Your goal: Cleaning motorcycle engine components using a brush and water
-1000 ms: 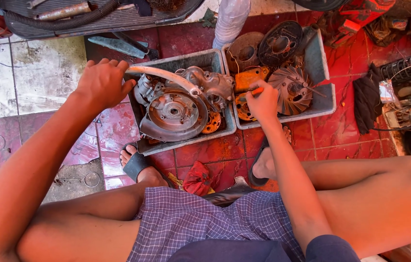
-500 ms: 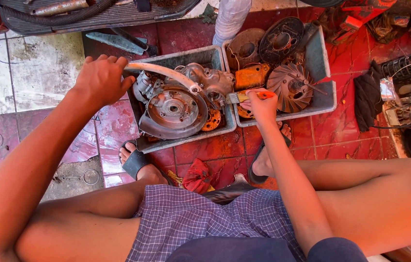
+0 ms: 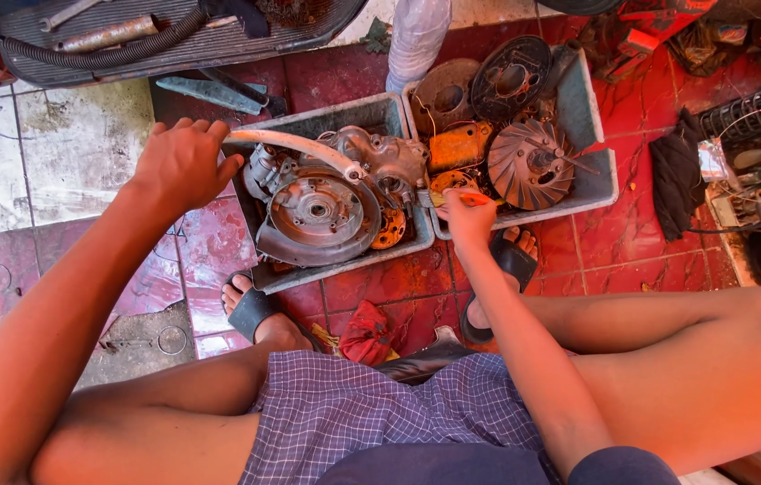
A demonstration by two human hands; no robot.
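Head view. The left hand (image 3: 181,166) is curled over the near-left corner of a grey tray (image 3: 336,260), gripping its rim beside a pale hose (image 3: 300,145). Just right of this hand, inside the tray, lies an engine casing (image 3: 322,211) with a round cover. The right hand (image 3: 466,218) is closed around an orange-handled brush (image 3: 452,199), its bristles pointing towards the casing. Beyond the right hand, a second tray (image 3: 592,171) holds a finned fan wheel (image 3: 531,164).
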